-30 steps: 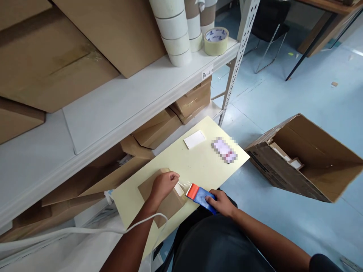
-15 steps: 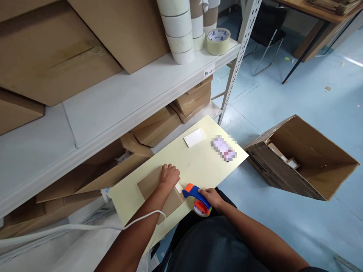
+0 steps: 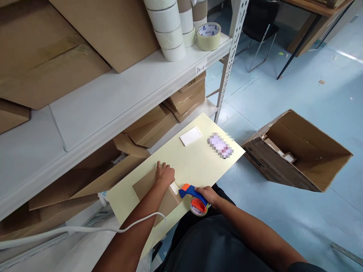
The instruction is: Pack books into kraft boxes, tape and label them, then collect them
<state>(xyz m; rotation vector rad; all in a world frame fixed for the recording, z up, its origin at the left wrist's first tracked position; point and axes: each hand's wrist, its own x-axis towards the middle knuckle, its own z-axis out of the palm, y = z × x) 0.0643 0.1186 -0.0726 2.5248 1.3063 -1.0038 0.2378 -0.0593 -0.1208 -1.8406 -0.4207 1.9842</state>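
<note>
On the pale yellow board (image 3: 195, 166) in front of me lies a small brown cardboard box (image 3: 146, 184). My left hand (image 3: 165, 174) rests on its far edge, fingers curled over it and one finger raised; my forearm covers part of the box. A white label or slip (image 3: 174, 187) shows beside that hand on the box. A blue and orange tape dispenser (image 3: 195, 196) is in my right hand (image 3: 208, 195), fingers wrapped round its handle. Its front end is at the right end of the box; whether it touches cannot be made out.
A white card (image 3: 190, 136) and a blurred-out lilac item (image 3: 220, 146) lie farther along the board. Shelving (image 3: 124, 87) with cartons and tape rolls (image 3: 209, 36) runs along the left. An open carton (image 3: 297, 151) stands at right. A white cable (image 3: 93, 229) crosses my left forearm.
The whole view has shifted slightly. One finger of my left hand has lifted off the box edge. My right hand still holds the tape dispenser at the box's right end.
</note>
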